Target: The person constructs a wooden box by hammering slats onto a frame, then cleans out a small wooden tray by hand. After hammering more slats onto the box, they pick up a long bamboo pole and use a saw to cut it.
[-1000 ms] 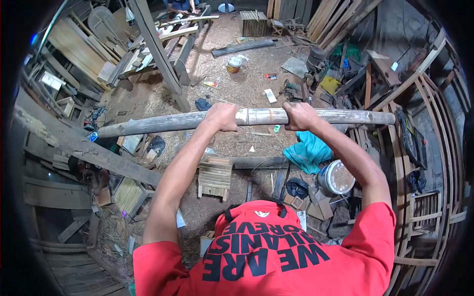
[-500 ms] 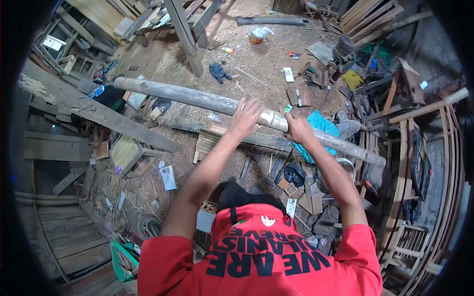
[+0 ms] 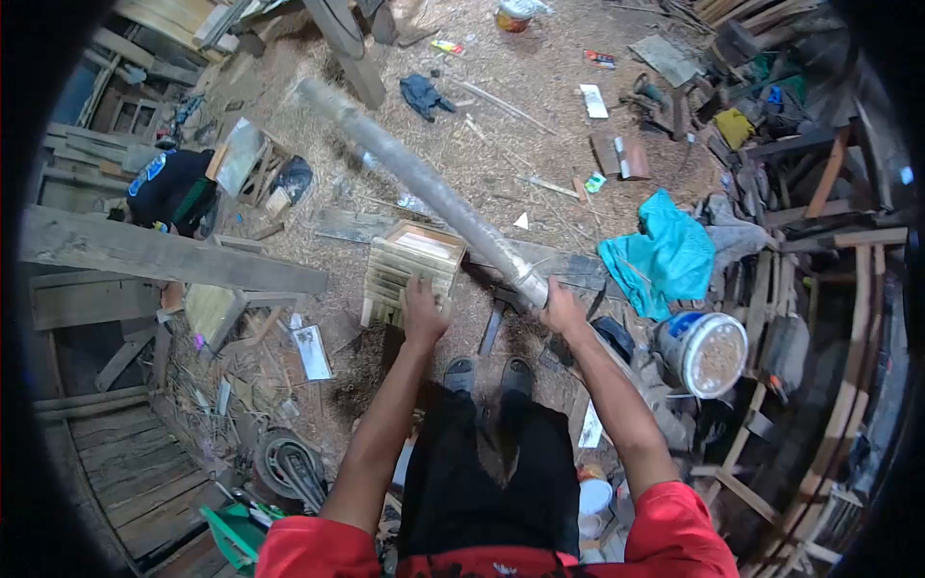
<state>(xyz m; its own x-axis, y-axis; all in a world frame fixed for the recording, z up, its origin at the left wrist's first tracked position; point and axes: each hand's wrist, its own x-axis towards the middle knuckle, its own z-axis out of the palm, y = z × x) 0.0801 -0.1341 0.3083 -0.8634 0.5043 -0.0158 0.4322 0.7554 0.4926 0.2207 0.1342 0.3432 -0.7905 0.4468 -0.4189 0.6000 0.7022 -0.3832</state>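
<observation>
My right hand (image 3: 562, 310) is wrapped tight round the near end of the bamboo pole (image 3: 424, 183) — one fist at the butt, I judge, so the long shaft can slant away from me over the sawdust floor (image 3: 525, 60), its far end blurred. My left hand (image 3: 422, 310) is off it — fingers loose, empty — just above the slatted wooden stool (image 3: 409, 260) beside the pole.

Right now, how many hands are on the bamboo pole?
1. The right hand grips the near part of the bamboo pole; the left hand is off it, open, beside the slatted wooden stool. No other hand shows.
</observation>
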